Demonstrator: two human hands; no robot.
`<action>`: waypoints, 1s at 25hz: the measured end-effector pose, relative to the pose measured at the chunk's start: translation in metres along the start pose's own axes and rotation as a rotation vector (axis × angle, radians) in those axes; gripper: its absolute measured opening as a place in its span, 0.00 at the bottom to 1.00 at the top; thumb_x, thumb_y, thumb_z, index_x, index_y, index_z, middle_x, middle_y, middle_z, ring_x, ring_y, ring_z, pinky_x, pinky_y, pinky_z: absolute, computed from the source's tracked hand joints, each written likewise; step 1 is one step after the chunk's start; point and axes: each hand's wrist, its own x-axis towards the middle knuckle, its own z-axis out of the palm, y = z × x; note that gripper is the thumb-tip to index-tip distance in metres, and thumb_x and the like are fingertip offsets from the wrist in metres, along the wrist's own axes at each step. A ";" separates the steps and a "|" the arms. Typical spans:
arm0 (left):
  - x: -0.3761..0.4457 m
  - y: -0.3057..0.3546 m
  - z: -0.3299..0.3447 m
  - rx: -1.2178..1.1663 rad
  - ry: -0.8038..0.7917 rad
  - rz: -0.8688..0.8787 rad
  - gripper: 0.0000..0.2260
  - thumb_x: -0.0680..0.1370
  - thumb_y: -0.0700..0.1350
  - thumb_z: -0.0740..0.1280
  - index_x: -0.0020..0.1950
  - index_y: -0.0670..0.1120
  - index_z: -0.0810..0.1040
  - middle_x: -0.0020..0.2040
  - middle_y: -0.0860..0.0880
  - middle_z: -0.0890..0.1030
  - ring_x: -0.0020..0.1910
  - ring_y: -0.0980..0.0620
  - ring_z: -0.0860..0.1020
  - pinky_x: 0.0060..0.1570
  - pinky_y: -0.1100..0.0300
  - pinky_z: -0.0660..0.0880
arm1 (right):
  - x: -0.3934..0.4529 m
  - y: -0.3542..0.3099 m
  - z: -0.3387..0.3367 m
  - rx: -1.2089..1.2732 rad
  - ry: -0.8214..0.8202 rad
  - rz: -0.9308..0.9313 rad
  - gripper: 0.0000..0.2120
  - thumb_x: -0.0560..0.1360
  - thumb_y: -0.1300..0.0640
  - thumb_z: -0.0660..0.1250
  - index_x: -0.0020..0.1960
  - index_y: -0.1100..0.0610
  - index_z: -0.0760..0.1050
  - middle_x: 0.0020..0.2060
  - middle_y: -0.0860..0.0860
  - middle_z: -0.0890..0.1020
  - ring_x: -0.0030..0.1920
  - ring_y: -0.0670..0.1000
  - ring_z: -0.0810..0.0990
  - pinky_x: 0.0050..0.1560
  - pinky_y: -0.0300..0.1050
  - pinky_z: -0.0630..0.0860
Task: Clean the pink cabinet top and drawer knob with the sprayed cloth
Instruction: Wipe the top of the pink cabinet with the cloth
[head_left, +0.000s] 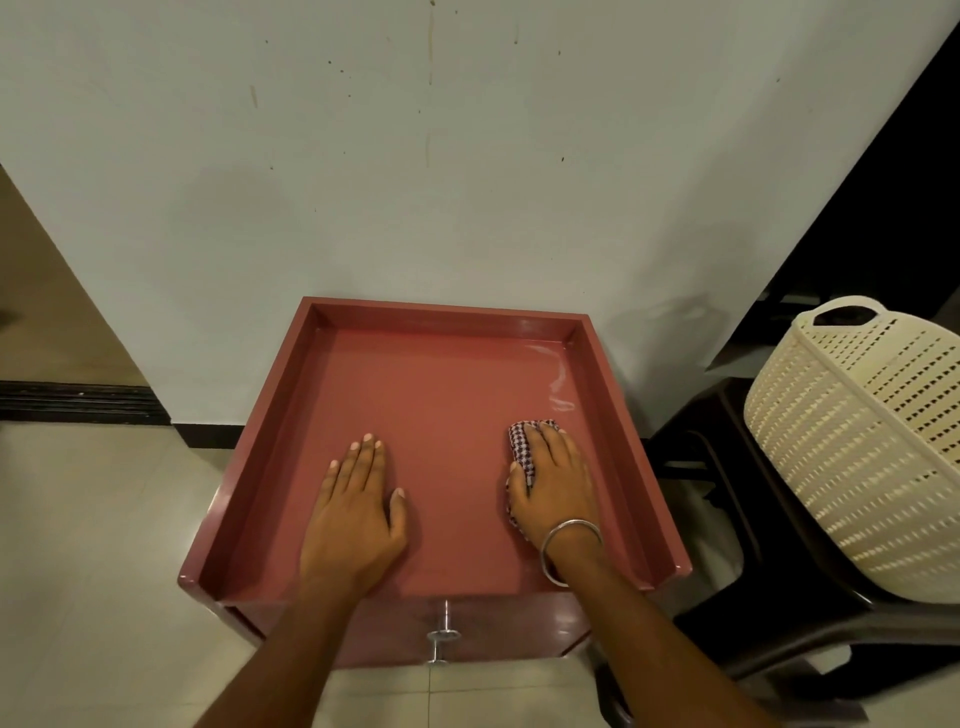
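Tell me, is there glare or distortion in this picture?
Head view: pale glare on the wet streak near the pink cabinet top's far right corner; wide-angle lens bends the wall edges outward; dim, soft light; both hands and the checked cloth look sharp.

Room was pretty plain: a pale wall (467, 156) ran across the back, marked with small dark specks and a few brownish drip streaks. Along its bottom edge sat a dark skirting strip (208, 434), and the floor (104, 519) was glossy cream tile with thin grout lines. Off to the right, a cream perforated laundry basket (857, 447) with a cut-out handle sat on a dark plastic stool (769, 629). Behind that was a black opening (893, 208); couldn't tell what was in there. Light was dim and warm.
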 end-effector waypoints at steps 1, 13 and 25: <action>-0.001 0.001 0.000 0.007 -0.002 -0.005 0.32 0.77 0.55 0.47 0.79 0.43 0.53 0.79 0.48 0.52 0.78 0.53 0.49 0.77 0.55 0.44 | -0.004 -0.002 -0.001 -0.003 0.006 0.026 0.28 0.77 0.48 0.55 0.76 0.52 0.59 0.75 0.49 0.61 0.77 0.50 0.55 0.77 0.50 0.53; -0.023 0.006 -0.005 0.007 -0.042 0.021 0.32 0.78 0.56 0.45 0.79 0.44 0.48 0.80 0.49 0.48 0.78 0.55 0.45 0.77 0.56 0.42 | -0.021 0.027 -0.018 -0.064 -0.051 0.053 0.28 0.79 0.48 0.50 0.77 0.52 0.52 0.78 0.49 0.55 0.78 0.50 0.50 0.78 0.50 0.51; -0.031 0.016 -0.004 0.005 -0.053 0.022 0.32 0.78 0.56 0.44 0.79 0.43 0.47 0.80 0.48 0.47 0.78 0.54 0.44 0.77 0.55 0.42 | -0.038 0.005 -0.013 -0.055 -0.046 0.017 0.28 0.78 0.47 0.50 0.77 0.51 0.53 0.77 0.48 0.56 0.78 0.49 0.51 0.78 0.50 0.51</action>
